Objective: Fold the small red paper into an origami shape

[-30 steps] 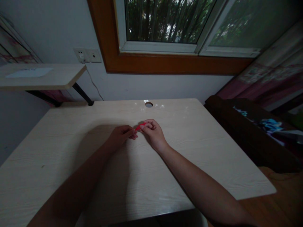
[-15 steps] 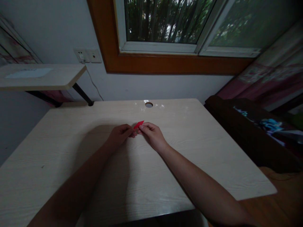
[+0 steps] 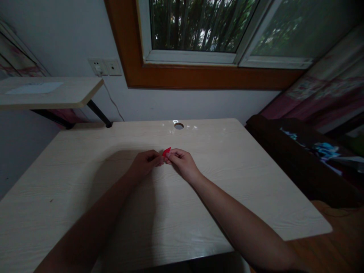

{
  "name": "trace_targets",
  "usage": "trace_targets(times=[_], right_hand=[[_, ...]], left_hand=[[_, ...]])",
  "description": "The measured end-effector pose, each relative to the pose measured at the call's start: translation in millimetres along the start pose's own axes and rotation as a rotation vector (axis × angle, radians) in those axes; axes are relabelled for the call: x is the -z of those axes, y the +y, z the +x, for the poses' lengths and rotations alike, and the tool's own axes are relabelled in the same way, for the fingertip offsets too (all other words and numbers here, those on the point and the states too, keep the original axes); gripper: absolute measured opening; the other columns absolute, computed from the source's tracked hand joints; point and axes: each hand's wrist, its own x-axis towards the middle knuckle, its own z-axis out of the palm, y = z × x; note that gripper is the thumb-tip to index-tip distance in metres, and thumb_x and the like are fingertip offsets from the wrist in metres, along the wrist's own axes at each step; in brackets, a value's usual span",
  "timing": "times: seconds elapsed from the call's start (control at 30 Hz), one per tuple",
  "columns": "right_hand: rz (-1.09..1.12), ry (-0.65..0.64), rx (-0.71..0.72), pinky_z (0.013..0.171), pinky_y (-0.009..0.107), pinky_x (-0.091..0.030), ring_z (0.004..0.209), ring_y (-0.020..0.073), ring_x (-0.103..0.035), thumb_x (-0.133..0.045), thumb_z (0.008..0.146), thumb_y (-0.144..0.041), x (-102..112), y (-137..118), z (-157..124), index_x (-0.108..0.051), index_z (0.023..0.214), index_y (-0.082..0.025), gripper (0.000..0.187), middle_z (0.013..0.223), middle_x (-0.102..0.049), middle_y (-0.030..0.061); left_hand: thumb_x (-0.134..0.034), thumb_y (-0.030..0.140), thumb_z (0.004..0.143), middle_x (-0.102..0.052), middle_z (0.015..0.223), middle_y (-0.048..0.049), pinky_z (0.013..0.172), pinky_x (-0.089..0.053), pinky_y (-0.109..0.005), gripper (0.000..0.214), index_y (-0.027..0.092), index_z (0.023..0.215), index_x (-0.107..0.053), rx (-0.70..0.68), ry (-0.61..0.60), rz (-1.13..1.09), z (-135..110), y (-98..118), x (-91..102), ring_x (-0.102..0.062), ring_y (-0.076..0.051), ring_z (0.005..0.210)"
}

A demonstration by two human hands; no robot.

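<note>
A small red folded piece of paper [image 3: 166, 151] sticks up between my two hands at the middle of a pale wooden desk [image 3: 85, 182]. My left hand [image 3: 146, 162] pinches its near left end with closed fingers. My right hand [image 3: 182, 162] pinches the right side, fingers curled together. Both hands rest low over the desk top, fingertips almost touching. Most of the paper is hidden by my fingers.
A round cable hole [image 3: 179, 125] lies at the desk's far edge. A raised side shelf [image 3: 48, 93] stands at the left, with wall sockets [image 3: 104, 66] behind. A window is above, and a dark bed frame [image 3: 298, 159] runs along the right.
The red paper showed as a longer flat strip half a second ago; now only a short pointed tip shows. My right hand's fingers have shifted and closed in on it. Both hands stayed in place.
</note>
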Motion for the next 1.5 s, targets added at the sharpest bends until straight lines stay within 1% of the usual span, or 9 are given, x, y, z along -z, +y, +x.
trace_targets(times=[0.13,0.3,0.5,0.73,0.93,1.07,1.23,1.37,1.5], right_hand=[[-0.063,0.001,-0.044,0.063,0.026,-0.045,0.064,0.0123,-0.06,-0.079,0.075,-0.042,-1.4,-3.3,-1.5,-0.075,0.085,-0.018,0.027,0.073,-0.072,0.0032],[-0.101,0.002,-0.052,0.058,0.025,-0.041,0.059,0.0113,-0.056,-0.078,0.076,-0.044,-3.2,-6.7,-3.6,-0.075,0.083,-0.018,0.028,0.067,-0.069,0.0015],[-0.131,-0.001,-0.026,0.06,0.027,-0.042,0.059,0.0122,-0.056,-0.076,0.077,-0.045,-3.8,-4.3,-4.1,-0.074,0.081,-0.018,0.027,0.067,-0.068,0.001],[-0.123,0.081,0.035,0.058,0.026,-0.042,0.06,0.0119,-0.055,-0.08,0.074,-0.041,-6.6,-5.4,-4.7,-0.071,0.09,-0.019,0.029,0.071,-0.067,0.0004],[-0.083,0.079,0.075,0.069,0.029,-0.049,0.069,0.0145,-0.062,-0.083,0.071,-0.036,-7.6,-4.9,-4.4,-0.067,0.087,-0.02,0.028,0.076,-0.069,0.0013],[-0.065,0.089,0.065,0.067,0.029,-0.049,0.067,0.0137,-0.062,-0.082,0.071,-0.035,-7.9,-4.3,-4.6,-0.066,0.086,-0.02,0.027,0.074,-0.069,0.0004],[-0.025,0.093,0.056,0.061,0.026,-0.046,0.062,0.0115,-0.06,-0.081,0.071,-0.03,-9.2,-3.9,-4.3,-0.065,0.085,-0.019,0.024,0.07,-0.068,-0.0009],[0.017,0.07,0.041,0.059,0.024,-0.046,0.06,0.011,-0.061,-0.081,0.071,-0.028,-10.5,-5.7,-5.2,-0.064,0.086,-0.019,0.024,0.071,-0.069,-0.001],[0.02,0.054,0.044,0.057,0.024,-0.046,0.06,0.0109,-0.061,-0.079,0.073,-0.029,-9.4,-4.5,-5.4,-0.064,0.087,-0.019,0.023,0.072,-0.069,-0.0009]], left_hand=[[-0.068,0.043,0.084,-0.068,0.069,-0.0007,0.059,-0.046,-0.022,0.027,0.016,0.082,-0.069,-0.023,0.047,0.069,0.9,-0.7,1.3,-0.06,-0.013,0.061],[-0.065,0.037,0.085,-0.069,0.071,-0.0018,0.063,-0.046,-0.024,0.022,0.016,0.084,-0.07,-0.012,-0.042,0.09,2.3,-3.7,2.6,-0.061,-0.014,0.065],[-0.064,0.037,0.084,-0.07,0.072,-0.0029,0.067,-0.048,-0.026,0.022,0.016,0.079,-0.069,-0.028,-0.06,0.086,2.5,-3.1,2.4,-0.063,-0.015,0.067],[-0.066,0.043,0.083,-0.072,0.076,-0.0026,0.068,-0.05,-0.026,0.026,0.017,0.082,-0.069,0.013,0.016,0.055,2.0,0.9,2.1,-0.065,-0.016,0.07],[-0.065,0.045,0.085,-0.072,0.078,-0.0041,0.072,-0.051,-0.029,0.028,0.017,0.083,-0.069,-0.01,-0.028,0.056,2.9,-4.1,1.4,-0.066,-0.017,0.073],[-0.066,0.045,0.085,-0.072,0.079,-0.0036,0.069,-0.05,-0.028,0.028,0.017,0.085,-0.068,-0.035,-0.014,0.062,2.3,-4.1,-0.7,-0.065,-0.016,0.072],[-0.074,0.04,0.08,-0.07,0.081,-0.0024,0.068,-0.053,-0.027,0.03,0.018,0.094,-0.06,-0.042,0.086,-0.075,2.9,-6.8,-5.1,-0.066,-0.015,0.07],[-0.076,0.039,0.079,-0.068,0.086,-0.0024,0.072,-0.056,-0.029,0.034,0.018,0.097,-0.056,-0.103,0.094,-0.164,3.8,-12.0,-8.0,-0.067,-0.014,0.074],[-0.077,0.038,0.079,-0.067,0.087,-0.0021,0.07,-0.056,-0.028,0.035,0.018,0.098,-0.055,-0.121,0.078,-0.22,3.4,-13.1,-8.6,-0.067,-0.014,0.074]])
